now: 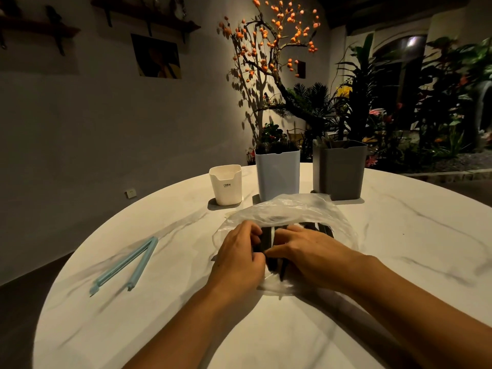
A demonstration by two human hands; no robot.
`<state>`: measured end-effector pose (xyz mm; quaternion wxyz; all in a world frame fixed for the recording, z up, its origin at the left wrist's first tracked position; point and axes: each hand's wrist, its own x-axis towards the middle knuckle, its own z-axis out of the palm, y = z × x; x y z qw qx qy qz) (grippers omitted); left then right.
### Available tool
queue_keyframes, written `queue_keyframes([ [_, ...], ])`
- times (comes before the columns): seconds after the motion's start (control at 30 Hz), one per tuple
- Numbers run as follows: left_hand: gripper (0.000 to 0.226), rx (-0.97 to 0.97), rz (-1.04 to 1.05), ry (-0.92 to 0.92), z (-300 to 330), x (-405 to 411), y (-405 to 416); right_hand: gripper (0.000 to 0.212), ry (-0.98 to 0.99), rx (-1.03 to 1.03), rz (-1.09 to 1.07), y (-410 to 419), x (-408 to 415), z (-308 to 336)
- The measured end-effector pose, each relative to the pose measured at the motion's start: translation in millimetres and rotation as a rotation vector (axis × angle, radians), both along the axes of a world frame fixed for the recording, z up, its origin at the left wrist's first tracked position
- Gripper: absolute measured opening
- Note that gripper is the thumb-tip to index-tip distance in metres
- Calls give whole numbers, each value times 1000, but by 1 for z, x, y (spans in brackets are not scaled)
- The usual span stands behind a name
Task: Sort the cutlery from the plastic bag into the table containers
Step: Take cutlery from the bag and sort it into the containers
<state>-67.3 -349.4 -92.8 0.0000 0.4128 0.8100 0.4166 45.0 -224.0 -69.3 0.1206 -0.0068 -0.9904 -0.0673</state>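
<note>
1. While both hands work at the middle of the round bench (399,262), the plastic bag (292,209) lies there with its mouth toward twelve o'clock, dark cutlery (267,239) showing through the film between the hands.
2. At nine o'clock of the bag, the left hand (239,251) has its fingers curled in on a dark piece; the right hand (306,251), at three o'clock, pinches beside it, thumb meeting the left fingertips.
3. I judge the film thin, soft and slippery, so it will slide and bunch rather than hold shape; better pinned flat than pulled.
4. The pieces look stiff and light; taking one by its handle end should free it without dragging the others.
5. Toward twelve o'clock stand the white container (226,186), the pale blue container (278,174) and the grey container (339,170); the last two already hold some dark items.
6. A blue sealing clip (125,265) lies open at nine o'clock.
7. Which pieces are forks, knives or spoons cannot be told: hands, crumpled film and dim light hide them, as does how many remain.
</note>
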Motion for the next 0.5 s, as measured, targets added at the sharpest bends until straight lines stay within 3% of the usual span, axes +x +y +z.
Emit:
queue_keyframes([
  [0.13,28,-5,13,11,1,0,3,36,23,9,68,-2,1,5],
  [0.5,23,-20,-23,21,1,-2,1,45,-42,-24,66,-11,3,12],
])
